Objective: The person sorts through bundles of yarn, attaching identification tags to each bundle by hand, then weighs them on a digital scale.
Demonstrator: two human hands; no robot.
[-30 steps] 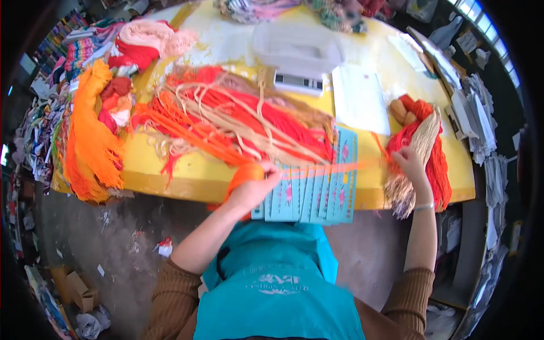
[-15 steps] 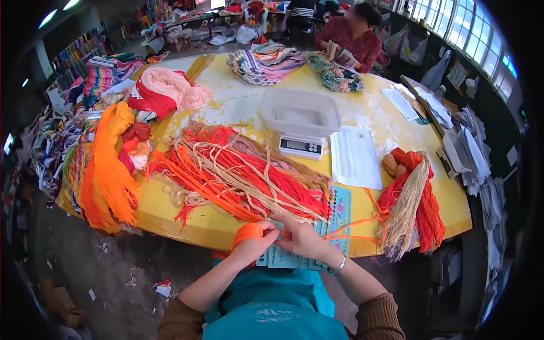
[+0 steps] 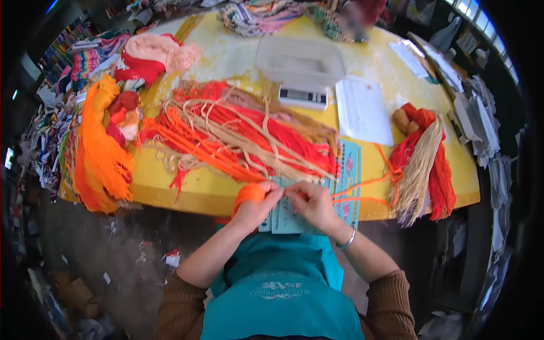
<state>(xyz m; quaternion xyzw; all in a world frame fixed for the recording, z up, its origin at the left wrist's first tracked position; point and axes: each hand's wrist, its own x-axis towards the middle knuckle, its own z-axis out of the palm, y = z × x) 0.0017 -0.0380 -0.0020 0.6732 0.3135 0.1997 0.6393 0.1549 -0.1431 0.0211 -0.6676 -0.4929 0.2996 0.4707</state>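
Two bare hands: the left hand (image 3: 256, 205) and the right hand (image 3: 314, 208) meet almost fingertip to fingertip at the near edge of the worn yellow surface (image 3: 178, 198).
Left grip: closed, thumb against forefinger, with a thick band of bright orange yarn (image 3: 249, 194) wrapped around the hand.
Right grip: fingers bent inward; whether they pinch a strand is hidden, so I cannot tell.
Thin orange strands: two lengths (image 3: 362, 199) run from beside the right hand towards the hanging bundle of red and cream yarn (image 3: 422, 164).
Beneath the hands: overlapping teal punched cards with pink motifs (image 3: 349, 170).
Beyond the hands: a long, tangled heap of red, beige and orange yarn (image 3: 243, 130).
Farther back: a small white digital scale (image 3: 303, 96).
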